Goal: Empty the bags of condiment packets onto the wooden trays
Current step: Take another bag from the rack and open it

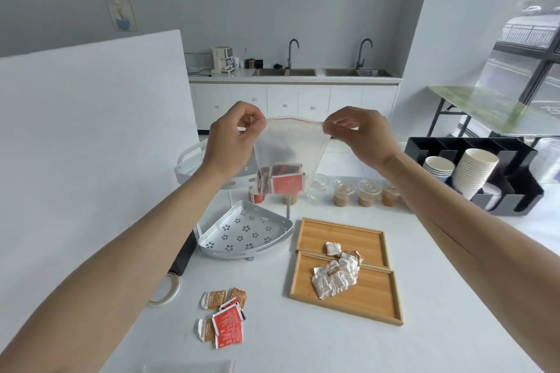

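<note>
Both my hands, left (233,136) and right (360,136), pinch a zip bag (288,154) holding red packets (286,183); white packets (333,277) fill one wooden tray (363,306), the other tray (342,233) nearly bare.

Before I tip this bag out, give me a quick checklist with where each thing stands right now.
1. Both top corners pinched: left hand and right hand hold the bag. Ok.
2. Zip seal open: cannot tell.
3. Packets settled at the bottom: red packets in the bag sit low. Ok.
4. Bag over a tray: it hangs above the white corner rack, not the far wooden tray. Not ok.
5. Landing room: far tray mostly bare; near wooden tray holds white packets. Ok.
6. Table clear of strays: loose packets lie outside the trays. Not ok.
</note>
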The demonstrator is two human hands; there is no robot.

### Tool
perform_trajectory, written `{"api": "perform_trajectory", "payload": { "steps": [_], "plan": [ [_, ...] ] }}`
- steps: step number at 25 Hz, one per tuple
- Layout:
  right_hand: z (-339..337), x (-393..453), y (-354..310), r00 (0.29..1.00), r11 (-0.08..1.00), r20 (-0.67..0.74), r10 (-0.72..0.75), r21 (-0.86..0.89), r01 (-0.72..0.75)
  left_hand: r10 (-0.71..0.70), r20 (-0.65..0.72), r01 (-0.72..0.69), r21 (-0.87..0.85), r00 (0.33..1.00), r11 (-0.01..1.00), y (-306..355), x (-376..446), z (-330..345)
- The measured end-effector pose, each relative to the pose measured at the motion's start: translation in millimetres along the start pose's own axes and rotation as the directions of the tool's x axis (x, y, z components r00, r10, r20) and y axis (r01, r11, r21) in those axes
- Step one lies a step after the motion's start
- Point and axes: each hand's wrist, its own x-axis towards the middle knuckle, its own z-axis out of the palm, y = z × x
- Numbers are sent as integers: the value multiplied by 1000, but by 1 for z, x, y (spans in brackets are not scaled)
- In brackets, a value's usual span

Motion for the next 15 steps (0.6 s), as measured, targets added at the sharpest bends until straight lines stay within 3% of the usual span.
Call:
{"api": "perform_trajectory", "payload": {
  "steps": [3, 7, 11, 15],
  "plan": [
    [-29, -48, 20, 984, 988, 127, 121, 78, -131, -139, 203, 180, -202, 969, 963, -2, -32, 29],
    [-44, -143, 67, 890, 942, 335, 310, 18, -334, -262, 514, 419, -215, 817, 882, -21, -112, 81],
    [-33, -236, 111, 806, 873, 353, 475, -78, -481, -396, 624, 571, -99, 673, 815, -44, -192, 129],
    [-21, -297, 134, 798, 849, 289, 529, -199, -490, -471, 661, 622, 9, 583, 783, -53, -240, 161]
  ]
}}
